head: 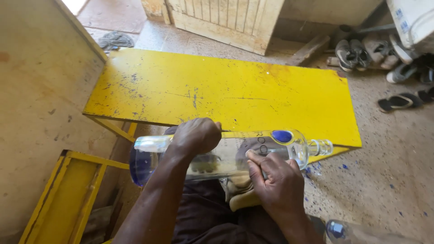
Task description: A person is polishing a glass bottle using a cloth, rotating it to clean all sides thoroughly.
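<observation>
A scuffed yellow board [226,92] lies on gritty floor; nearer, the clear glass bottle [235,156] lies sideways across the lap. Left hand [195,135] clamps its middle; right hand [273,178], fingers curled, presses the label area. Steady, short strokes seem best.

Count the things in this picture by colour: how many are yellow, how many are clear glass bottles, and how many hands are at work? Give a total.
Yellow things: 2, the yellow board and the yellow frame.
Clear glass bottles: 2, the held bottle and the floor bottle.
Hands: 2, the left hand and the right hand.
Total: 6
</observation>
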